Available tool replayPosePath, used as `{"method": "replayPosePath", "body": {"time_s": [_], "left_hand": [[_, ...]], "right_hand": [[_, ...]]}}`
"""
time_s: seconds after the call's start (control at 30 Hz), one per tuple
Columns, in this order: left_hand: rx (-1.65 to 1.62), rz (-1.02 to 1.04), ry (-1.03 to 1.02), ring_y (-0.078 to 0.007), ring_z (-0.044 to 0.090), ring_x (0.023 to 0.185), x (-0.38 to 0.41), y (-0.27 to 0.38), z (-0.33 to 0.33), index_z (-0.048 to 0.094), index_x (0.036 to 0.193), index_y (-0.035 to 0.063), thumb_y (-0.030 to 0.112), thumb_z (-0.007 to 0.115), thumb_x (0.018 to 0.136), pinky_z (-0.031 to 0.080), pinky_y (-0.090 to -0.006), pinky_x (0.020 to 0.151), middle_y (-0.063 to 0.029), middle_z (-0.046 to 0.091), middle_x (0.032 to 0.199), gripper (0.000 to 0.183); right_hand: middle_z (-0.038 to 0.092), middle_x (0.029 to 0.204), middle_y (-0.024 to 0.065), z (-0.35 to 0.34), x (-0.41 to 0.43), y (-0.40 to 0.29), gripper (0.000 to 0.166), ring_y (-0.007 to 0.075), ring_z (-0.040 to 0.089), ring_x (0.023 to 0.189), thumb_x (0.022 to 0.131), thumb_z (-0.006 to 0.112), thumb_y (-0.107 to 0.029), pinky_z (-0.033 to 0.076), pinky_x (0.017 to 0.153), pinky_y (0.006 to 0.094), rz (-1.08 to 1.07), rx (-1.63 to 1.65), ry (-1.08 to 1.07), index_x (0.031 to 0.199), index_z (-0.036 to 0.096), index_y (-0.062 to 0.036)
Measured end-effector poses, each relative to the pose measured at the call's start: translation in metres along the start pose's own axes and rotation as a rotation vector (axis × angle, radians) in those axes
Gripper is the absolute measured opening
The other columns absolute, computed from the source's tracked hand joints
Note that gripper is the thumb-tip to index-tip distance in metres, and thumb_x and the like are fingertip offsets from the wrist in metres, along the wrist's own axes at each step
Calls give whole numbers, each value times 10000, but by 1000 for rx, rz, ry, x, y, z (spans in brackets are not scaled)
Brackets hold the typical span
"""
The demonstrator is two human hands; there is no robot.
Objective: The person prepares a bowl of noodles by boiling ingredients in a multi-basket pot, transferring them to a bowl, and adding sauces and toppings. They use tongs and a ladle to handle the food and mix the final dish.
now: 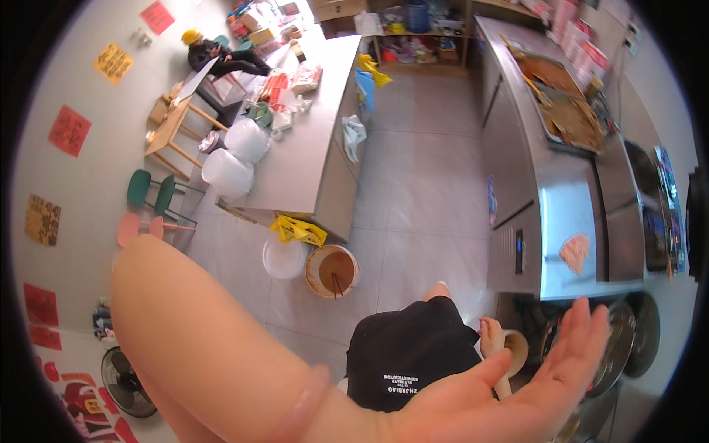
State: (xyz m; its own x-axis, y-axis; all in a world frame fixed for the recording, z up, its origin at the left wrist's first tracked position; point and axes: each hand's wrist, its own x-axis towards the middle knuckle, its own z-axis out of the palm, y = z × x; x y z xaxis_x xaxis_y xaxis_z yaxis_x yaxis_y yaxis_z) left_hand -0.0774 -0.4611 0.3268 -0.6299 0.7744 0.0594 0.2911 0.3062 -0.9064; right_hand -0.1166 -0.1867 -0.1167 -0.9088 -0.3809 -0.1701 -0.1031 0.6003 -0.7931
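Observation:
Across the lower left my left forearm runs very close to the camera, and my left hand [487,393] spreads at the lower right, palm showing, with nothing in it. A small dark speck lies on that palm. Smaller and lower down, my right hand [492,339] hangs beside my black garment [410,349], next to a beige round container [516,353]; its fingers are too small to read. On the floor ahead stands a bucket [311,271] of brown liquid with thin sticks in it. A translucent white tub or lid [283,258] is next to it.
To the right, a steel counter [512,144] carries trays of brown material [573,119], brushes [537,91] and a pinkish cloth [575,252]. Left of the aisle, a worktable [299,166] holds clear plastic containers [228,171]. A person [213,52] sits beyond. A fan [124,382] stands lower left.

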Motion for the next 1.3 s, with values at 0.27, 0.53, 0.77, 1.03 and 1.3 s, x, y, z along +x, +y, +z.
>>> {"method": "replayPosePath", "body": {"time_s": [0.27, 0.53, 0.77, 1.03, 1.3], "left_hand": [[-172, -4, 98, -322, 566, 1132, -65, -85, 213, 581, 1182, -13, 229, 484, 948, 420, -464, 1011, -153, 624, 1173, 350], [-993, -850, -5, -261, 633, 1003, -211, -107, 586, 655, 1051, 89, 130, 702, 781, 480, -393, 980, -71, 668, 1021, 277], [-1267, -2346, -17, -225, 628, 1034, -408, -66, 923, 559, 1217, -38, 199, 769, 790, 528, -335, 855, -172, 642, 1135, 532], [-949, -2492, 82, -338, 458, 1203, -541, -36, 1291, 345, 1353, -59, 339, 921, 595, 382, -429, 1043, -220, 444, 1305, 1033], [-942, -2385, 580, -213, 588, 974, -612, -38, 1419, 474, 1238, 84, -26, 862, 585, 530, -416, 860, -70, 574, 1117, 768]], "right_hand": [[643, 897, 176, 52, 239, -35, 181, 301, 639, 813, 934, 564, -150, 498, 696, 387, -66, -98, -216, 990, 645, 1], [663, 935, 181, 72, 470, -227, 177, 308, 665, 857, 899, 617, -120, 519, 771, 359, -218, -63, -315, 1007, 649, 16], [662, 945, 187, 89, 573, -197, 187, 332, 653, 848, 898, 606, -142, 511, 753, 392, -109, -298, -118, 1007, 638, 7], [674, 959, 152, 154, 467, -104, 387, 282, 644, 885, 960, 513, -371, 529, 741, 439, 843, -366, -133, 1165, 601, -54], [661, 905, 112, 229, 491, -151, 428, 230, 621, 790, 967, 492, -434, 526, 657, 407, 1295, 100, -130, 1159, 589, -63]]}}
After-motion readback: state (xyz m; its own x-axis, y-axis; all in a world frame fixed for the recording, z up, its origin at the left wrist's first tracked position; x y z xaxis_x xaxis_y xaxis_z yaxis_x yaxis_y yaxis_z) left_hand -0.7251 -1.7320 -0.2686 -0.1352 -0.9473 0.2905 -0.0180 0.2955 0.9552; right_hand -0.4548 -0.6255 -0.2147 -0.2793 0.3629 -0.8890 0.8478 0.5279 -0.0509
